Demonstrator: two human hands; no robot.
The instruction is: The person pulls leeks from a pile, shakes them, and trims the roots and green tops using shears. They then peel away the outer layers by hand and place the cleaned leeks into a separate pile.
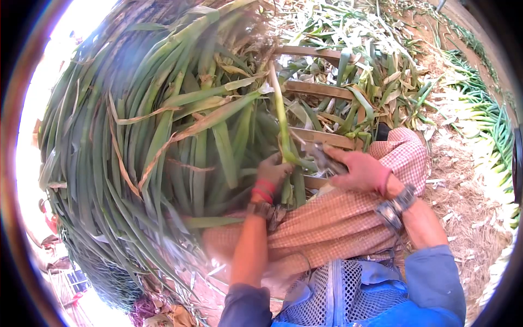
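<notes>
A long green onion [281,122] stands nearly upright in front of me, its pale root end at the top and its stalk bent near the bottom. My left hand [274,171], with a red band at the wrist, is closed around the stalk by that bend. Just to the right, my right hand [362,170] wears a reddish glove and points toward the stalk. Its fingers are closed on a small grey object [325,159], too blurred to name.
A big heap of green onions [158,120] rises at my left. Wooden slats [321,88] lie ahead, with stripped leaves [348,32] beyond and around them. A checked cloth [321,218] covers my legs. More green onions [479,109] lie in a row at far right.
</notes>
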